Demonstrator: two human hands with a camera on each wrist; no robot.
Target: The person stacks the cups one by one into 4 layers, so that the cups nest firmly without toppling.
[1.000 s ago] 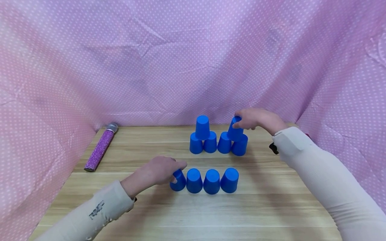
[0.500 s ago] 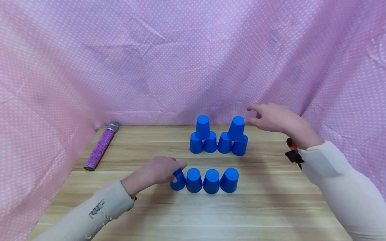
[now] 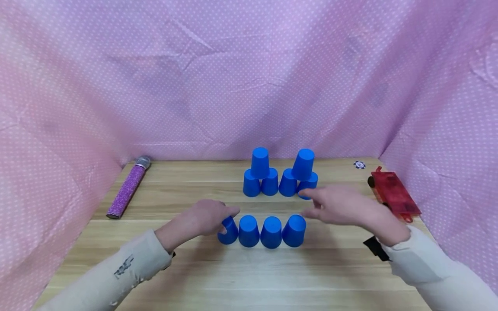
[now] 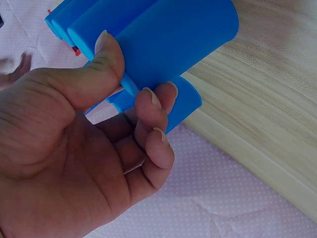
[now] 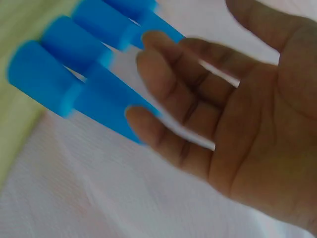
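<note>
Upside-down blue cups stand on the wooden table. In the front row, my left hand (image 3: 206, 217) grips the leftmost cup (image 3: 228, 233), thumb and fingers at its upper end; the left wrist view shows this cup (image 4: 173, 39) close up. To its right are two middle cups (image 3: 249, 232) and a right-end cup (image 3: 294, 233). My right hand (image 3: 340, 205) hovers just right of that end cup, fingers loosely spread and holding nothing. Behind are two small pyramids, each one cup on two: the left top cup (image 3: 260, 163) is upright, the right top cup (image 3: 303, 165) leans slightly.
A glittery purple microphone (image 3: 128, 190) lies at the left side of the table. At the right side are a red translucent object (image 3: 396, 194) with black round parts and a poker chip (image 3: 359, 165). A pink dotted cloth (image 3: 249, 86) hangs around the table.
My right hand has let go of the right pyramid's top cup, drawn back to the right, then come down toward the front row. The left hand stays on its cup.
</note>
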